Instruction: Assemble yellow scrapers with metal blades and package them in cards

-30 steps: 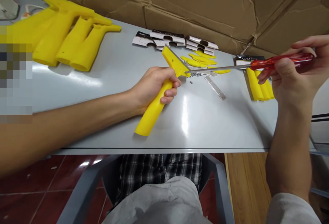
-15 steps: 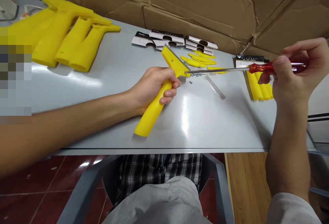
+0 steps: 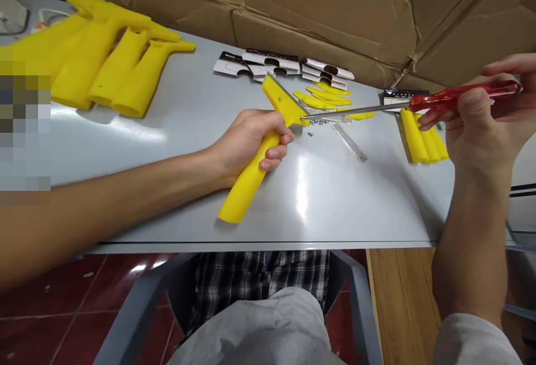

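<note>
My left hand (image 3: 259, 136) is wrapped round the neck of a yellow plastic scraper (image 3: 245, 186), whose wide head points away from me. In my right hand (image 3: 486, 114) is a screwdriver (image 3: 439, 99) with a clear red handle, held between thumb and fingers. Its long shaft runs left, and the tip meets the right end of the scraper head. Small screws (image 3: 319, 122) lie in a heap just behind that end, with one loose screw (image 3: 310, 134) nearer me. A flat metal blade strip (image 3: 350, 143) rests to the right of them.
Several yellow scraper bodies (image 3: 138, 80) stand at the left. Yellow blade covers (image 3: 329, 97) and black-and-white card sleeves (image 3: 272, 61) lie at the back, before a cardboard wall (image 3: 318, 2). More yellow handles (image 3: 422, 139) lie at the right. The table's front edge (image 3: 268, 246) is close to me.
My right hand has shifted slightly right and its grip on the screwdriver handle has changed, with the handle end now tilted higher. My left hand and the scraper have hardly moved.
</note>
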Demonstrator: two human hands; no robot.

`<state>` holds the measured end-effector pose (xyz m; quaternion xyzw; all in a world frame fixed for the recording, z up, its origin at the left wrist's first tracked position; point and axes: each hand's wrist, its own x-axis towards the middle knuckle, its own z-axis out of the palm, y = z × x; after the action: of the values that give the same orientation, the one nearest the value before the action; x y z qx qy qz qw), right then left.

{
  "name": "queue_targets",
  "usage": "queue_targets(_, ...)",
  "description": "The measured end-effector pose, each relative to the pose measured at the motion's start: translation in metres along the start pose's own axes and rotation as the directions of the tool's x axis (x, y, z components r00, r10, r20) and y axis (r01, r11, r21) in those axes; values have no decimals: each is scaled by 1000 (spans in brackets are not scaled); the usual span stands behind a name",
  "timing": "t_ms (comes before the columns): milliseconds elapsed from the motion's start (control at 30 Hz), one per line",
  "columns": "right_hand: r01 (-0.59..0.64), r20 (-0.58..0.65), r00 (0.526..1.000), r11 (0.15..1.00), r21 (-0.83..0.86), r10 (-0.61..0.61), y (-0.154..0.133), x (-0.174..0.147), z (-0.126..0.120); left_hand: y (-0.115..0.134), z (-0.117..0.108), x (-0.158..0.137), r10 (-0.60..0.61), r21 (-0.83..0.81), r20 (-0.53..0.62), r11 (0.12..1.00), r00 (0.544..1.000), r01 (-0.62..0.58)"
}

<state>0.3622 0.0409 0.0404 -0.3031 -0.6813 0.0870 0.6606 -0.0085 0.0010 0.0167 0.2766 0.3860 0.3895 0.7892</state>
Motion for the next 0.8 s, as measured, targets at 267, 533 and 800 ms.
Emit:
queue_targets(267, 27, 136, 991, 996, -80, -16, -30, -6, 7, 1, 4, -2, 1, 13, -20, 1000, 1000, -1)
queue_targets(533, 85, 96, 993, 991, -108, -74, -22, -6, 3, 1, 6, -4, 20, 45, -34, 999, 999, -18)
queue_targets(800, 69, 205, 976, 997, 35, -74, -22, -1, 2, 0, 6, -4, 27, 89, -18, 996, 999, -25)
